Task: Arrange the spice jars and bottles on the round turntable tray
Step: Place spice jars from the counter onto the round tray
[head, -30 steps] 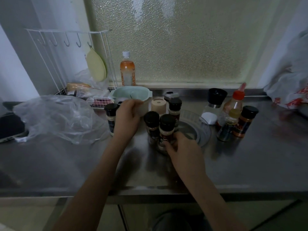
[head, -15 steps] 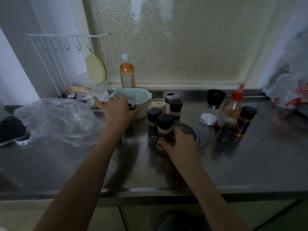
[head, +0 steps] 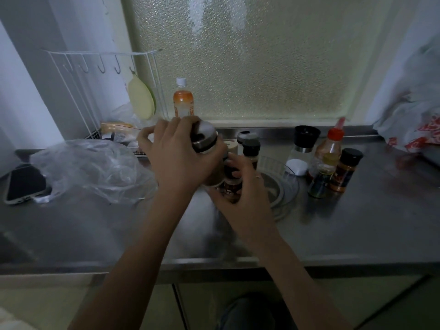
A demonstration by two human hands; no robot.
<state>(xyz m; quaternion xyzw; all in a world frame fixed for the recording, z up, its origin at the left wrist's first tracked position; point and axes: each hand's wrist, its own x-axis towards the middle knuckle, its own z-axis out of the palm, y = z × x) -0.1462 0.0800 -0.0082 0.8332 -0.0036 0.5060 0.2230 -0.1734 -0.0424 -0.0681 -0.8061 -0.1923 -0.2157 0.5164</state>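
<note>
Over the near-left edge of the turntable tray (head: 283, 198), the left hand (head: 176, 160) is carrying a jar with a pale domed cap (head: 205, 139), its grip wrapped round the jar's body and holding it clear of the table (head: 357, 229), tilted a little toward the tray. Beside and just below it, the right hand (head: 245, 198) is closing its grip on a brown-labelled jar (head: 232, 188) at the tray's near rim, apparently steadying or shifting it to make room.

Judging by this, the step in hand is adding one more jar to the cluster. The next move is probably calling for the lifted jar to come upright and go down into a free spot without knocking its neighbours; the tray's right half is looking bare.

Counting is only partly possible, since the hands are hiding some jars. Behind them three more caps are showing by the tray: a tan one (head: 231, 145), a grey one (head: 245, 135) and a black one (head: 251, 148). Well to the right, off the tray, four containers are waiting: a black-capped grinder (head: 302, 151), a red-nozzled bottle (head: 329, 153), a small dark bottle (head: 320, 181) and an orange-labelled jar (head: 345, 170).
</note>
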